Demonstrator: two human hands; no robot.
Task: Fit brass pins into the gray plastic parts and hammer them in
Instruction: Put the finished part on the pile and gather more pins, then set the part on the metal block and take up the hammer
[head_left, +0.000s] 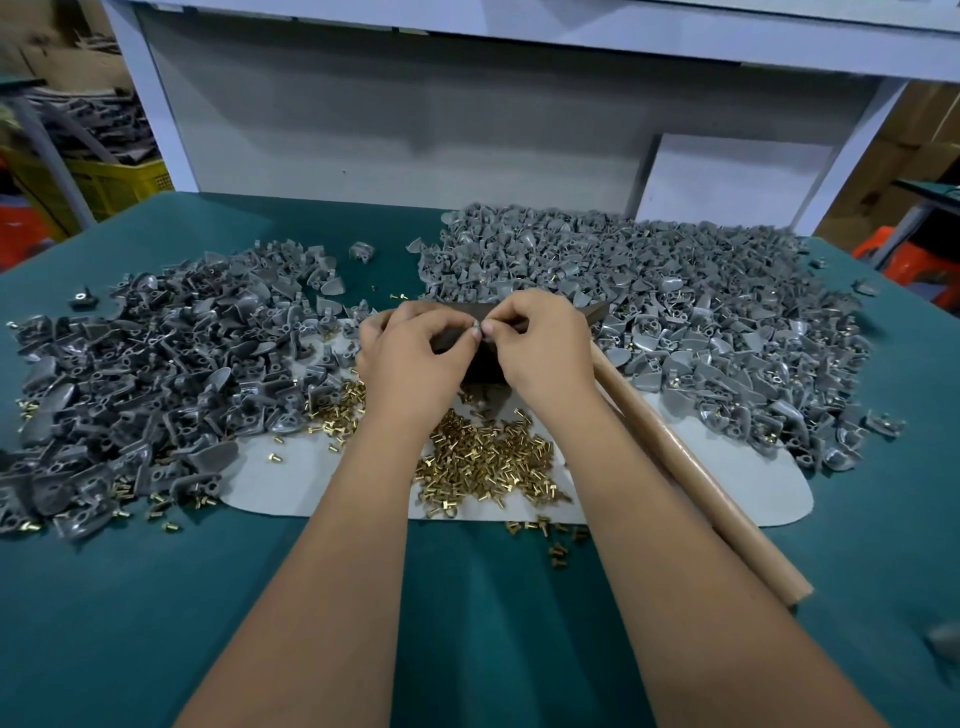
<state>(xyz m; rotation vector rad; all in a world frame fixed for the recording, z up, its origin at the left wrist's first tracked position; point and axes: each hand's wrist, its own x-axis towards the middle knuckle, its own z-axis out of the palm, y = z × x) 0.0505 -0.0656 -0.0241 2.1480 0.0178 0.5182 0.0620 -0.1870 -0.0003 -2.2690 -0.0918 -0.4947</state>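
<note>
My left hand (410, 358) and my right hand (540, 348) meet over a dark block (480, 366) at the table's middle. Their fingertips pinch one small gray plastic part (477, 327) between them; a pin there is too small to make out. Loose brass pins (488, 457) lie heaped on a pale mat (311, 478) just below my wrists. A large pile of gray plastic parts (649, 291) fills the right and back. A darker pile of gray parts (145, 374) covers the left. The hammer's wooden handle (696, 478) lies diagonally beside my right forearm; its head (597, 310) pokes out behind my right hand.
Teal cloth (467, 623) covers the table. A white shelf frame (415, 130) with a gray back panel stands behind it. Yellow crates (119, 187) sit off the left edge, orange stools (919, 260) off the right. Stray pins (558, 545) dot the cloth near the mat.
</note>
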